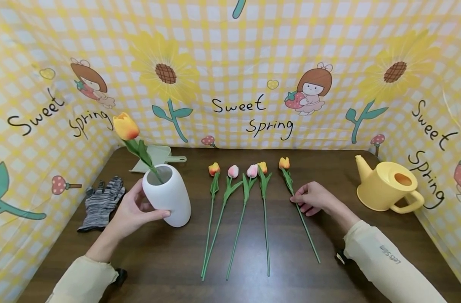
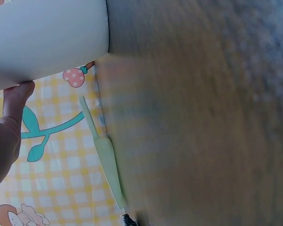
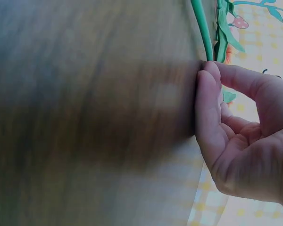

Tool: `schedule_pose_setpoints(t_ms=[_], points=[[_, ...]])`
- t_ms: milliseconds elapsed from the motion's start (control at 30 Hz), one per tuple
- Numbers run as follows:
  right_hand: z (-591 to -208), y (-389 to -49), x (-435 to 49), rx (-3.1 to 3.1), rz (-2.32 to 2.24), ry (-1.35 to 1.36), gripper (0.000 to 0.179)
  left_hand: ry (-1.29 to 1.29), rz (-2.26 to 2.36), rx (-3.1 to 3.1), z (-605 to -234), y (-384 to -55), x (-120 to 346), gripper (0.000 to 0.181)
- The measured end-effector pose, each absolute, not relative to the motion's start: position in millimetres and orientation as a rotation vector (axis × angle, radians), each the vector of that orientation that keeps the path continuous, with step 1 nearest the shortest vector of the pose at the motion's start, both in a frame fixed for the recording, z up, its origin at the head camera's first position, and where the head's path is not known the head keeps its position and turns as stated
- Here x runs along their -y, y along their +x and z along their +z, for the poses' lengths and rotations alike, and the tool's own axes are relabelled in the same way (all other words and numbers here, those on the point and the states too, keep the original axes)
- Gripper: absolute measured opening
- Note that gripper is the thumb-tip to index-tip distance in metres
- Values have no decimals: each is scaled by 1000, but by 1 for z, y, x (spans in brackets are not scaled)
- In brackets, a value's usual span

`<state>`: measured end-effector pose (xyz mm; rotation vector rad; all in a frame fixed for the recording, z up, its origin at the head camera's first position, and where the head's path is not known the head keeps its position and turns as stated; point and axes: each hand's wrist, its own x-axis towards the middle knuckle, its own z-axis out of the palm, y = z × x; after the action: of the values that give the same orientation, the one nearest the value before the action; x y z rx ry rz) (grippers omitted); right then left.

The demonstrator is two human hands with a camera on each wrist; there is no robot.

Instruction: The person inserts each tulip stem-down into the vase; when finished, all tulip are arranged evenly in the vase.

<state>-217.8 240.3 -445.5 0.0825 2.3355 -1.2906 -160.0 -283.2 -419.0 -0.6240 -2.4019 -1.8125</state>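
Observation:
My left hand [image 1: 133, 210] grips the side of a white vase [image 1: 174, 202], thumb across its front. From the vase's mouth leans a yellow-orange tulip [image 1: 126, 126], its bloom tipped to the left; the lower stem is hidden inside. In the left wrist view the vase [image 2: 47, 37] covers part of the hand [image 2: 9, 127]. On the right, my right hand [image 1: 313, 198] pinches the stem of another yellow-orange tulip [image 1: 284, 163], just below its leaves. The right wrist view shows thumb and fingertip meeting at the green stem [image 3: 202, 23].
Between the hands, several pink and yellow-orange tulips [image 1: 233, 171] lie side by side on the dark wooden table [image 1: 162, 269]. A grey glove [image 1: 102, 202] and pale green dustpan [image 1: 158, 155] lie at left. A yellow watering can [image 1: 382, 189] stands right. Checked cloth [image 1: 230, 63] walls the table.

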Motion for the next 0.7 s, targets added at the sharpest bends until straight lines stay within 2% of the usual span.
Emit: schedule_pose_setpoints(t_ms=[233,700], points=[[-445,-218,-249,-2226,-1372,31,20,-633,-1823,2394,-421,-161,284,95],[-443,-216,-253,-2115,-1473,43,30,-629,-1850,2389,-420,-161,283,94]])
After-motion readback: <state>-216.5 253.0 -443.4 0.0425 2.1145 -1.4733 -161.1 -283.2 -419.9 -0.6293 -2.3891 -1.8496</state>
